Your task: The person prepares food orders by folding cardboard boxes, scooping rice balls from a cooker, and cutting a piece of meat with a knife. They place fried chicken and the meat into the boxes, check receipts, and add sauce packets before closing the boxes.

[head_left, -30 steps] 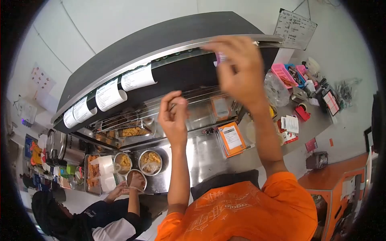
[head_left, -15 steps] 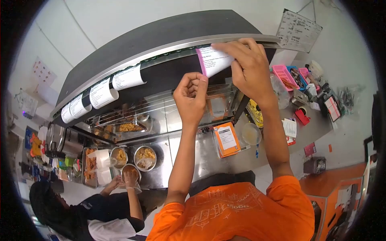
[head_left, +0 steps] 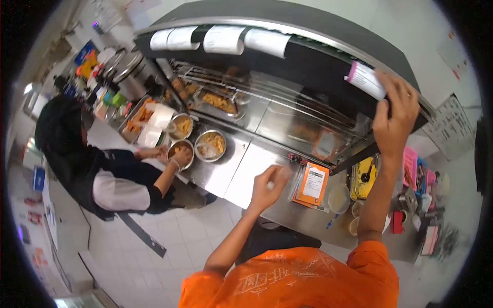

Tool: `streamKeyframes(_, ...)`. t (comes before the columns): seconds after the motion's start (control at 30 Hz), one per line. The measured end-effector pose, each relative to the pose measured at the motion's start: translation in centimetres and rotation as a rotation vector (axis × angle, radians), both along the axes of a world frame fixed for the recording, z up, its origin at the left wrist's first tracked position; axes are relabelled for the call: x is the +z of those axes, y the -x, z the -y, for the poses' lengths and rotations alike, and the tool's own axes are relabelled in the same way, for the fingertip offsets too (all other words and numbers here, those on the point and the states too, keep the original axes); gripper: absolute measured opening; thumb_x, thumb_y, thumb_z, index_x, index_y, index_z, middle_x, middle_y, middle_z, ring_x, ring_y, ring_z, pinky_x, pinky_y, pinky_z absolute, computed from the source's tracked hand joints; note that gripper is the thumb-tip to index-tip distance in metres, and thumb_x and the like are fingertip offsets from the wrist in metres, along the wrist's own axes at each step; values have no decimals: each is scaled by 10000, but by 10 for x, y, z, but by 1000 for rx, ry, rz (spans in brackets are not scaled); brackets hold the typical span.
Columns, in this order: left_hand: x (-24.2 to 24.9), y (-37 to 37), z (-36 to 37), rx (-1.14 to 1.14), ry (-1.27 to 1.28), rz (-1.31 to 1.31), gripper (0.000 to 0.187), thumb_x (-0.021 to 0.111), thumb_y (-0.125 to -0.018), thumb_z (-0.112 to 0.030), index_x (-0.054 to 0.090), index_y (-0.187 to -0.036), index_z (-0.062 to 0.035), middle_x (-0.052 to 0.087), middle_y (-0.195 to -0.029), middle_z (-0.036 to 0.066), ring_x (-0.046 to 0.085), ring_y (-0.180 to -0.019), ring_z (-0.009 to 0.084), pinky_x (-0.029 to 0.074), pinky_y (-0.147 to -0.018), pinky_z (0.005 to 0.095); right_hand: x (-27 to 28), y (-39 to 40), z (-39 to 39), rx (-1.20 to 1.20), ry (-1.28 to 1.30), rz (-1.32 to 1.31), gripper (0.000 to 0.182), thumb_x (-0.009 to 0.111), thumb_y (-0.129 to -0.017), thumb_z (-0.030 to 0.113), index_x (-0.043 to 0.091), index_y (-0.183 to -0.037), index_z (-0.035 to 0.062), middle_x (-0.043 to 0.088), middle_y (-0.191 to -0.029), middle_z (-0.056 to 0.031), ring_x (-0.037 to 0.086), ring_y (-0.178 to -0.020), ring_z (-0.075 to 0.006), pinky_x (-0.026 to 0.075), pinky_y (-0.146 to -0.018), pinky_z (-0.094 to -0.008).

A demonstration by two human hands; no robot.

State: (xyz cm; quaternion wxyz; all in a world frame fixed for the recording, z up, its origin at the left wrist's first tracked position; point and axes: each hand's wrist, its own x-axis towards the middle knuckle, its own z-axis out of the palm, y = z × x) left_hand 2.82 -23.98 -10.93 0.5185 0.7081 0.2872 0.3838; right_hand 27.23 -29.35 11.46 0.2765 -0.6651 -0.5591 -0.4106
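Note:
A white paper slip with a pink edge point(head_left: 365, 79) hangs at the right end of the dark display-case front. My right hand point(head_left: 395, 110) touches the slip's right end, its fingers bent over it near the metal rim. Lower down, my left hand point(head_left: 270, 186) is off the paper, in front of the counter edge, with fingers curled; whether anything small is inside is hidden. Other white slips point(head_left: 223, 39) hang in a row on the left part of the case front.
At the left, a co-worker point(head_left: 118, 169) reaches into a metal bowl point(head_left: 181, 154). Another bowl point(head_left: 211, 146) and a tray of food point(head_left: 138, 122) stand nearby. Orange papers point(head_left: 313, 186), a round clear container point(head_left: 339, 199) and a yellow tray point(head_left: 363, 177) lie on the right counter.
The view has turned, so the case now slants down to the right. My left hand has let go of the slip and moved down, away from it. My right hand stays at the slip.

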Motion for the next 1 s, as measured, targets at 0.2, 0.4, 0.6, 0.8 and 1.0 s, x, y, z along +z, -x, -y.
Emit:
streamKeyframes(0.2, -183, 183, 157, 551, 449, -284, 145, 632, -896, -147, 663, -886, -5, 635, -741, 19, 581, -707, 90, 467, -669, 240, -95, 60, -3, 557, -154, -563, 173, 527, -872, 66, 672, -958, 29, 667, -962, -125, 591, -953, -255, 437, -874, -376)
streamKeyframes(0.4, -324, 367, 371, 969, 732, -432, 134, 608, -879, -162, 647, -838, -41, 614, -685, 44, 582, -551, 137, 461, -494, 268, -318, 222, 34, 716, 1026, -1061, 213, 561, -919, 172, 685, -1027, 37, 700, -931, -141, 672, -864, -252, 515, -785, -374)
streamKeyframes(0.6, -328, 487, 402, 1198, 938, -306, 121, 545, -914, -177, 613, -881, -82, 586, -701, 36, 578, -524, 152, 440, -429, 261, -447, 342, 114, 686, 1452, -822, 214, 594, -887, 318, 703, -955, 147, 701, -843, -100, 657, -791, -337, 518, -722, -448)
streamKeyframes(0.8, -288, 679, 326, 1128, 659, -158, 195, 528, -964, -167, 553, -801, -62, 556, -690, 12, 538, -587, 102, 407, -483, 237, -550, 422, 161, 198, 1676, -509, 261, 523, -824, 232, 731, -867, 81, 716, -905, -129, 683, -845, -331, 546, -761, -453)
streamKeyframes(1.0, -212, 824, 179, 1134, 364, -100, 206, 507, -979, -158, 553, -816, -40, 511, -683, -7, 456, -630, 83, 369, -576, 233, -593, 548, 127, 259, 1931, -896, 270, 591, -814, 230, 739, -1013, 123, 737, -855, -62, 697, -783, -202, 555, -770, -343)
